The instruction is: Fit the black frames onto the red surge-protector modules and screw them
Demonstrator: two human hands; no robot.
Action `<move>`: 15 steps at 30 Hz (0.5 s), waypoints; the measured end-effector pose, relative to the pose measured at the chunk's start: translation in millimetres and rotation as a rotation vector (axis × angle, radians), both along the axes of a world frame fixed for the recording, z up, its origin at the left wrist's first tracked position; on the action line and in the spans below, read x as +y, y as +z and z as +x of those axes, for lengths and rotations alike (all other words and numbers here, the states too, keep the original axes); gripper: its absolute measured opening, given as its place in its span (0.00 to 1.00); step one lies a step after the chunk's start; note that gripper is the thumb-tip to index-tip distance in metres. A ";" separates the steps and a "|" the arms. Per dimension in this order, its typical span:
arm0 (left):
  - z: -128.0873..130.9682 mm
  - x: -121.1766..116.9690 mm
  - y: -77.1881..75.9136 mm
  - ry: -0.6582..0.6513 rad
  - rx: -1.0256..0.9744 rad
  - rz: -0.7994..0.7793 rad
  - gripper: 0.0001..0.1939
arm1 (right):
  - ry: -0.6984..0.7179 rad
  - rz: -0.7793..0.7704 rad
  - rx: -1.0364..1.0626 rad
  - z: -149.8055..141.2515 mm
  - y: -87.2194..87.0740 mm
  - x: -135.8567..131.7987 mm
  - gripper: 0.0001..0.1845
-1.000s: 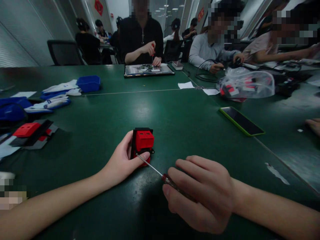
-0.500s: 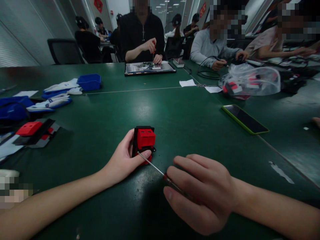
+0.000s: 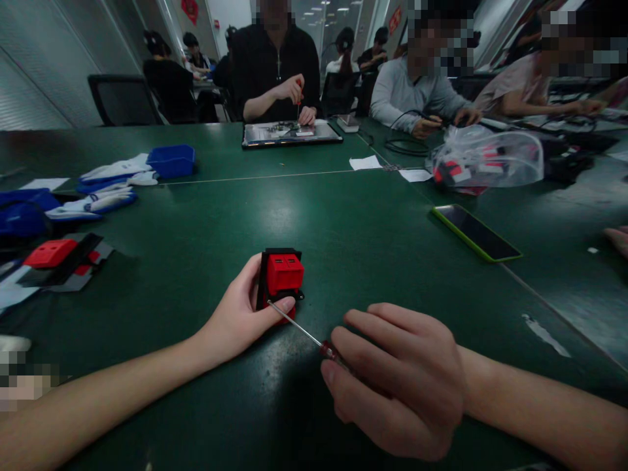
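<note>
Honestly, cannot read the marks on the red wall decoration (image 3: 189, 10) at the back (too small and dim). Can make out the red-and-black block (image 3: 285, 273) clasped in the left hand (image 3: 243, 307), near the middle of the green table (image 3: 363, 242): bright red and boxy, with two narrow dark slots on top and a black plate along one side. Held with thumb across the lower front and fingers behind. Gripped in the right hand (image 3: 397, 379), with thumb and fingers closed round the reddish handle: a screwdriver (image 3: 299, 327), pointing at the block beside the left thumb.
</note>
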State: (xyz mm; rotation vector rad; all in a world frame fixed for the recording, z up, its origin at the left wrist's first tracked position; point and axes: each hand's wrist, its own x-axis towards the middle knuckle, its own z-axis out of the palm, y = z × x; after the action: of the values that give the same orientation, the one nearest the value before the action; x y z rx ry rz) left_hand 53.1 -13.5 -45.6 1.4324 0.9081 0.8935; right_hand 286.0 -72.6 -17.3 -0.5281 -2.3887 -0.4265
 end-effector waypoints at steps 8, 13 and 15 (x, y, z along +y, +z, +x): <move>0.3 -1.3 0.5 0.006 0.001 -0.002 0.29 | 0.028 0.025 -0.013 1.2 5.3 2.6 0.04; 0.4 -0.6 1.1 -0.001 -0.014 -0.020 0.28 | 0.015 0.015 0.012 1.0 4.9 -0.9 0.03; 0.2 -0.5 1.9 -0.002 -0.016 -0.028 0.28 | -0.001 0.019 0.016 0.6 3.9 -3.2 0.03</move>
State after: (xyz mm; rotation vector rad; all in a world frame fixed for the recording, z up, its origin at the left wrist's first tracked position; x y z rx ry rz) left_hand 53.4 -14.1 -43.7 1.3997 0.9037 0.8868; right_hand 286.6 -75.8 -13.5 -0.5223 -2.3666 -0.4428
